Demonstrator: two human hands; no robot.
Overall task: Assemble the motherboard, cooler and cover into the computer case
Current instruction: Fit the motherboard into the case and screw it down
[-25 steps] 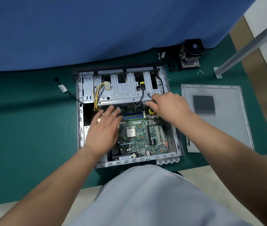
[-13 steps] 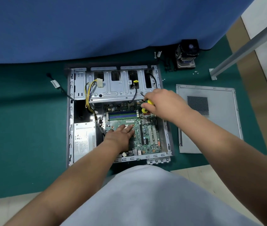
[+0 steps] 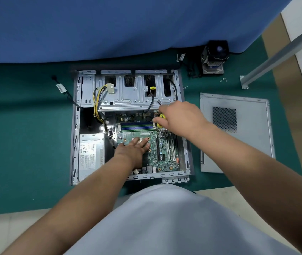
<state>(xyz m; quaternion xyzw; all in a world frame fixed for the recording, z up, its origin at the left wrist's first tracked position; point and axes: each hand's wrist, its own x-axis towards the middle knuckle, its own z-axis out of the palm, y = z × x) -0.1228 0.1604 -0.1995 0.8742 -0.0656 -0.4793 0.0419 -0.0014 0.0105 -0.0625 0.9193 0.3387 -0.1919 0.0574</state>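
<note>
The open grey computer case (image 3: 75, 126) lies flat on a green mat. Inside it sits the green motherboard (image 3: 166, 153). My left hand (image 3: 134, 150) rests flat on the board over the processor area, fingers spread. My right hand (image 3: 180, 117) is closed around a yellow-handled screwdriver (image 3: 162, 119) at the board's far right corner, beside the drive cage. The cooler (image 3: 213, 57) with its black fan stands on the mat beyond the case, to the right. The grey cover panel (image 3: 246, 144) lies flat to the right of the case.
A power supply (image 3: 90, 153) fills the case's near left. Yellow and black cables (image 3: 98, 100) with a white plug hang over the drive cage. Small screws (image 3: 223, 80) lie near the cooler. A metal table leg (image 3: 275, 57) slants at the right. A blue curtain (image 3: 109, 24) hangs behind.
My left hand slid from the case's left middle onto the motherboard and now lies flat there. The right hand stayed at the far right corner, with the yellow handle now showing.
</note>
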